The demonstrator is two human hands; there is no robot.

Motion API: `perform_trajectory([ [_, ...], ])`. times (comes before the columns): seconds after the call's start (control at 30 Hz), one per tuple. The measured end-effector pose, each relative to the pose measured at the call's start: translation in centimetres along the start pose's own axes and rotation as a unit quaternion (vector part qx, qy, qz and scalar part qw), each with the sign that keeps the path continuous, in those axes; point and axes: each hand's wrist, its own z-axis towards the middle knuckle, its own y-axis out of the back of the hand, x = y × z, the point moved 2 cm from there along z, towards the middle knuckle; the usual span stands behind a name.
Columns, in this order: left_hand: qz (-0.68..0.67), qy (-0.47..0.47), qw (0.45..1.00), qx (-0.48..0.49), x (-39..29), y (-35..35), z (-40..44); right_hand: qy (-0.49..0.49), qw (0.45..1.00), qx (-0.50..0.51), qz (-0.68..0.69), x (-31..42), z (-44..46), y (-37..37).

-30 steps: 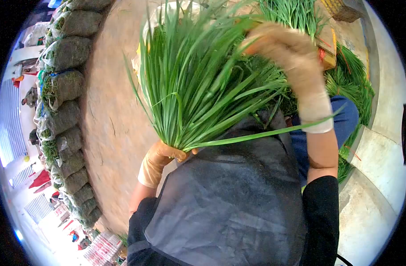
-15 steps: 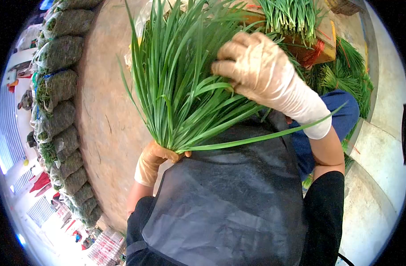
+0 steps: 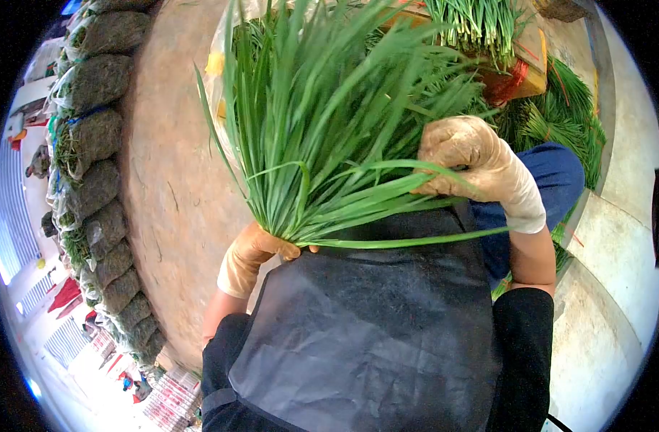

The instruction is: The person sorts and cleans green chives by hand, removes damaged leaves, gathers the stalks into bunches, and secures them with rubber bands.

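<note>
My left hand [image 3: 257,248], in a pale tan glove, is closed around the base of a bunch of garlic chives [image 3: 322,144]. The long flat green leaves fan out upward and to the right above the dark apron [image 3: 373,331] on my lap. At the fan's right side is my gloved right hand [image 3: 466,162], its fingers curled and pinching a few outer leaves. One long leaf [image 3: 416,240] sticks out sideways beneath that hand. The stalk ends inside my left hand are hidden.
Behind the bunch, more chives lie by a clear plastic bag [image 3: 232,36]. A stack of cut chives [image 3: 481,29] rests on a yellow box [image 3: 532,75]. Green bundles [image 3: 563,129] lie on the floor at right. Filled dark sacks [image 3: 99,79] line the left.
My right hand has moved down and to the right, from over the leaves to the fan's right edge, and now pinches leaves there. The leaves have spread to the right; my left hand keeps its hold.
</note>
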Motion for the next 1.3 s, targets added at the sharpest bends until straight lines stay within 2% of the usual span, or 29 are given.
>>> perform_trajectory([
  [0.1, 0.021, -0.004, 1.0, 0.005, -0.1, -0.5, 0.0, -0.055, 0.997, 0.05, 0.035, -0.3, -0.5, 0.4],
  [0.17, 0.019, 0.024, 0.999, -0.015, -0.7, -1.0, -0.3, -0.061, 0.995, 0.081, 0.013, -1.2, -0.7, 1.2],
  [0.23, 0.007, 0.016, 1.0, -0.011, 0.4, 0.0, -0.3, 0.058, 0.978, -0.058, 0.194, -3.6, -2.6, 2.6],
  [0.3, 0.013, 0.004, 1.0, -0.01, 1.2, 1.3, -0.8, -0.133, 0.984, -0.093, 0.073, -2.7, -3.6, 4.3],
  [0.33, -0.026, -0.007, 0.999, -0.025, 0.3, 0.4, -1.3, -0.115, 0.983, -0.129, -0.063, -1.5, -3.3, 3.7],
  [0.4, -0.03, -0.012, 0.999, -0.021, 0.8, 1.1, -1.7, -0.116, 0.909, -0.21, -0.341, 1.1, -2.8, 2.8],
  [0.43, -0.033, -0.025, 0.999, -0.013, 0.9, 1.5, -1.6, -0.097, 0.928, -0.256, -0.251, 2.8, -1.5, 3.1],
  [0.57, -0.017, -0.033, 0.999, 0.001, 0.8, 1.4, -1.1, 0.055, 0.869, -0.183, -0.456, 3.6, 3.1, 0.9],
  [0.63, 0.003, -0.023, 1.0, -0.004, 0.8, 1.3, -1.2, 0.106, 0.85, -0.128, -0.5, 1.8, 4.2, -1.0],
  [0.7, -0.033, -0.004, 0.999, -0.018, 0.6, 0.9, -1.3, 0.107, 0.856, -0.13, -0.489, 1.1, 4.0, -2.3],
  [0.77, -0.032, 0.015, 0.999, -0.02, 0.5, 0.9, -1.3, 0.118, 0.942, -0.169, -0.263, 2.1, 3.3, -1.2],
  [0.83, -0.022, -0.031, 0.999, 0.01, 1.0, 1.3, -1.2, 0.014, 0.977, -0.2, -0.075, 3.0, 1.7, 1.0],
  [0.87, -0.026, -0.02, 0.999, 0.007, 0.7, 1.2, -1.4, -0.001, 0.979, -0.175, -0.103, 2.8, 1.0, 2.0],
  [0.9, -0.025, -0.021, 0.999, 0.007, 0.9, 1.5, -1.4, 0.013, 0.944, -0.132, -0.301, 2.6, 1.0, 2.6],
  [1.0, -0.03, 0.012, 0.999, 0.014, 1.1, 1.8, -1.2, 0.018, 0.871, -0.241, -0.427, 5.0, 2.4, 1.7],
  [1.07, -0.123, 0.005, 0.992, -0.008, 0.3, 0.9, -1.2, 0.114, 0.885, -0.185, -0.411, 6.6, 4.2, 1.7],
  [1.17, -0.063, 0.005, 0.998, 0.015, 0.8, 2.1, -1.1, 0.101, 0.871, -0.176, -0.447, 3.7, 5.5, 0.7],
  [1.2, -0.006, 0.038, 0.999, 0.022, 0.7, 2.5, -1.3, 0.092, 0.87, -0.157, -0.459, 3.1, 5.7, 0.7],
  [1.3, 0.008, 0.011, 0.999, 0.04, 0.9, 2.4, -1.4, 0.059, 0.873, -0.109, -0.472, 3.7, 5.8, 0.0],
])
